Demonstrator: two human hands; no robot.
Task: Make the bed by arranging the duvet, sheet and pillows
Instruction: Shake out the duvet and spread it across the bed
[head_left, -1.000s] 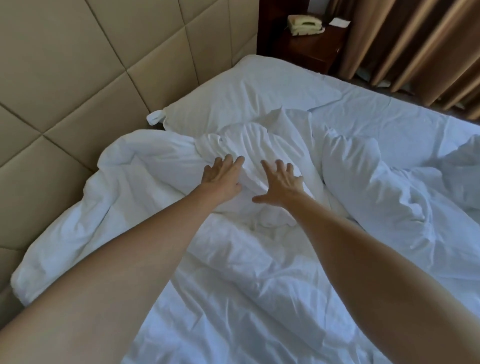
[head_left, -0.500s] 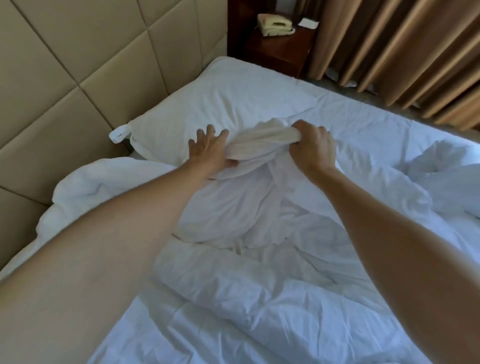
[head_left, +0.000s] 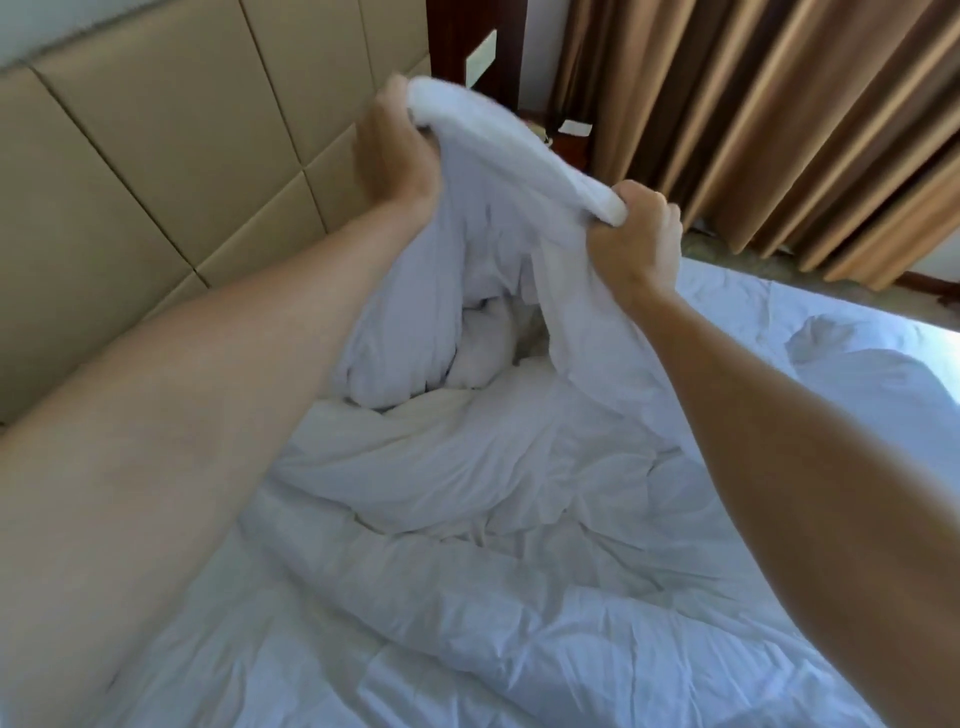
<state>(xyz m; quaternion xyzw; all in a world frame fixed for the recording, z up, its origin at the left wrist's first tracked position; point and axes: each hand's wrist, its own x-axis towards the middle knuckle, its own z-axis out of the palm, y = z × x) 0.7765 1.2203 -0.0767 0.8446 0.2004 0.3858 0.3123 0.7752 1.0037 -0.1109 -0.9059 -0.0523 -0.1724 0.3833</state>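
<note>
White cloth fills both of your fists: your left hand (head_left: 396, 150), in the upper middle of the frame, is clenched on the rolled edge of the duvet (head_left: 467, 493), and your right hand (head_left: 636, 236), lower and to the right of it, clutches the same edge where it bunches into a thick roll. Your left fingers are hidden behind the fabric; only the back of the hand and the thumb side show. On the right, the knuckles are plain but the fingertips are buried in the fold.

Between the two hands the raised edge sags into a hanging pocket, and in the shadowed gap below it sits a pale lump, too dim to say whether it is a pillow or more duvet. From there the duvet spills down in creases over the whole lower frame and is cut off at the bottom edge. Your forearms cover much of it on either side.

At middle right, flatter white bedding (head_left: 737, 296) lies beside the lifted part. A padded beige headboard (head_left: 156, 182) fills the upper left, brown curtains (head_left: 779, 114) the upper right, and dark wooden furniture (head_left: 467, 36) between them is mostly hidden by the duvet.
</note>
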